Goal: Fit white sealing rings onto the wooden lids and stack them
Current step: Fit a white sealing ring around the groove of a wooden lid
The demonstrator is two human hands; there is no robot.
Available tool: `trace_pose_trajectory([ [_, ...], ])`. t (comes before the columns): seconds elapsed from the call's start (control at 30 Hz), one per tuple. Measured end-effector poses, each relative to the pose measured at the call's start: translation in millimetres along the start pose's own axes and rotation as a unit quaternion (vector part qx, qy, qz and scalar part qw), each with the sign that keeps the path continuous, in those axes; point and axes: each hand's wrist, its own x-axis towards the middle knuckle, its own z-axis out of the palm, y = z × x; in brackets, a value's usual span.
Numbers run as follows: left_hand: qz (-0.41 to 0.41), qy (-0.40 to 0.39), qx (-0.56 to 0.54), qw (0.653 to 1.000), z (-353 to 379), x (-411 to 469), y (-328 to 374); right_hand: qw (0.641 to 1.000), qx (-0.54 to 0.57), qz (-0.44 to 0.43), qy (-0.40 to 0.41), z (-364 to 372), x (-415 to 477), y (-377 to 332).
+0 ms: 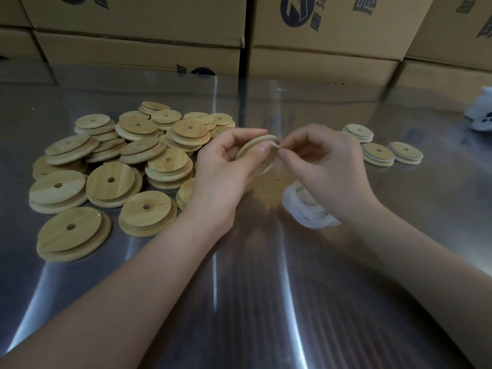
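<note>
Wooden lid (255,150) is held tilted above the middle of the counter (239,288), with the fingers of the left hand (226,169) curled round it. The fingers of the right hand (327,161) pinch a white sealing ring (275,146) at its rim. Loose lids (119,161) lie piled toward the left edge, spare rings (308,211) lie just under the right hand, and 3 small stacks (378,154) stand toward the right edge.

Tan wooden lids (111,179), white rings (306,209)
</note>
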Motion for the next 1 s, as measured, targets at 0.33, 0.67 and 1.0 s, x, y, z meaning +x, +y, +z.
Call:
trace_pose_trajectory([
  [0.33,0.247,-0.006,0.384,0.89,-7.2,2.7,2.6,0.988,-0.082,-0.134,0.001,-8.6,2.6,10.8],
  [0.67,0.282,-0.001,0.435,0.855,-6.2,-1.1,-0.3,0.951,-0.124,-0.282,0.03,-4.9,4.9,15.6],
  [1.0,0.281,0.014,0.42,0.863,-8.8,3.0,0.8,0.945,-0.148,-0.291,-0.015,-10.8,12.6,23.6],
])
